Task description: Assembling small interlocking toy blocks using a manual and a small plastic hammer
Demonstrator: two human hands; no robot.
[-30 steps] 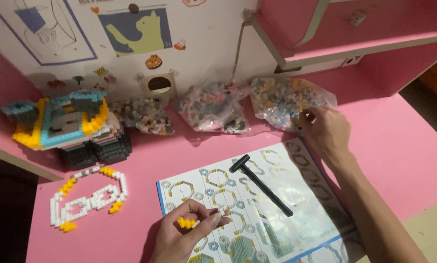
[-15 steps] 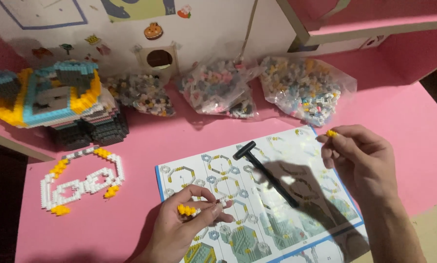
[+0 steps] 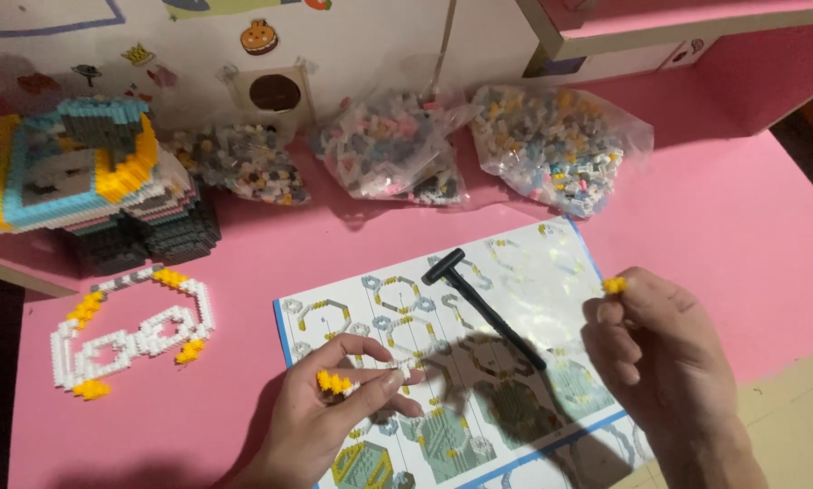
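Compared with the earlier frames, the right hand (image 3: pixel 662 349) has drawn back from the far bags toward the near right, now carrying a small yellow brick (image 3: pixel 614 285) pinched at its fingertips, just over the right edge of the instruction sheet (image 3: pixel 515 272). Left hand (image 3: pixel 338 407), near centre, rests on the sheet with fingers curled, pinching a thin white strip with yellow bricks (image 3: pixel 347 380) held roughly level. To join them well, the strip is best kept steady and the brick lined up squarely before pressing. A black hammer tool (image 3: pixel 479 303) lies diagonally on the sheet. Left, a white-and-yellow flat assembly (image 3: pixel 130 340) lies on the pink desk (image 3: pixel 723 217); farther, a block model (image 3: pixel 80 177) and three bags of bricks (image 3: pixel 551 145).
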